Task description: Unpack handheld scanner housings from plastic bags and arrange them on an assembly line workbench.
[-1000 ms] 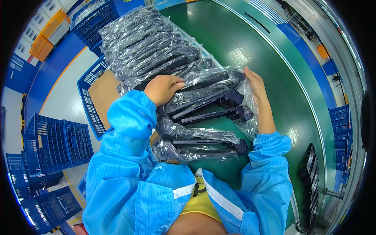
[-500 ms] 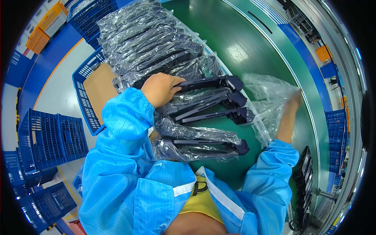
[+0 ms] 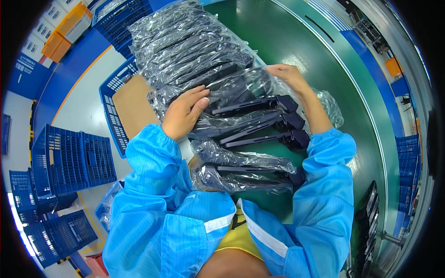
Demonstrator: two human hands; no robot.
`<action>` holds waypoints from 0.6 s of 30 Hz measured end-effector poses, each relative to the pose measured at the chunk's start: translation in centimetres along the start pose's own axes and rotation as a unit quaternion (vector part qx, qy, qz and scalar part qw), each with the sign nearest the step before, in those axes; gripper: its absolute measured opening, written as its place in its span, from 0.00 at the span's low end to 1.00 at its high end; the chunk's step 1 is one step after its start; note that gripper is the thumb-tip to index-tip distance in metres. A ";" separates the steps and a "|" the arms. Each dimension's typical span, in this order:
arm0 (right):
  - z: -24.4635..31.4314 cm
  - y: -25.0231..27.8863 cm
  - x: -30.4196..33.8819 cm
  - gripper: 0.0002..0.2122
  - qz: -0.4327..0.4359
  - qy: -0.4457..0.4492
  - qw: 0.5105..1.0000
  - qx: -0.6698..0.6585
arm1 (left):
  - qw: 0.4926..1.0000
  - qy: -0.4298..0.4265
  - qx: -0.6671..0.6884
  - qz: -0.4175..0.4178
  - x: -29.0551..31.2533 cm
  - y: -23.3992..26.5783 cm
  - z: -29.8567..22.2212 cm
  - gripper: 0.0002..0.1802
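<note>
The bagged dark part (image 3: 241,87) lies between my hands, its long axis running from left to far right. My left hand (image 3: 182,113) is at its left end, my right hand (image 3: 293,78) by its far-right corner; whether either's fingers are clamped, I cannot tell.

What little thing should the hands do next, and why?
Perhaps the right hand should gently pull the clear bag rightward off the dark part inside: that hand is at the bag's right end, the left hand is by its left end, and the bare dark part just below is already unwrapped.
</note>
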State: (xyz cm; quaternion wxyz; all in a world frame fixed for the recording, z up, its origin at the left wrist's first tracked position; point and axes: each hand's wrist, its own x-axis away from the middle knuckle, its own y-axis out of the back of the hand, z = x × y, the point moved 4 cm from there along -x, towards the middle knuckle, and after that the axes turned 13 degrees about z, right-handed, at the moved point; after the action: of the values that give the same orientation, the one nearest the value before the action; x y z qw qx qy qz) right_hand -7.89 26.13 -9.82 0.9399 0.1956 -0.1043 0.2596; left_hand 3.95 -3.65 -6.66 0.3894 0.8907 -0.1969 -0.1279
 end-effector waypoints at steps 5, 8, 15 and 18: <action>-1.4 1.6 3.4 0.15 -0.075 0.091 0.991 -0.062 | 0.997 -0.006 0.043 -0.066 0.5 -0.4 1.0 0.21; -0.2 1.5 4.9 0.13 -0.081 0.176 0.977 -0.083 | 0.986 0.016 0.156 -0.065 -0.5 -1.0 1.8 0.23; -0.4 2.9 7.1 0.11 -0.081 0.200 0.966 -0.142 | 0.999 0.033 0.034 0.000 -2.0 -0.9 0.0 0.16; -0.7 3.3 8.1 0.12 -0.133 0.188 0.962 -0.147 | 0.999 0.004 0.039 -0.036 -1.8 -1.2 -0.9 0.14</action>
State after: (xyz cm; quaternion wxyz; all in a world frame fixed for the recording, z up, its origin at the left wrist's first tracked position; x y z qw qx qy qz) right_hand -2.72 32.63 -7.04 0.9871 0.0148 0.0646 0.1460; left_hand 3.02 -1.48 -6.81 0.3501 0.9124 -0.1678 -0.1300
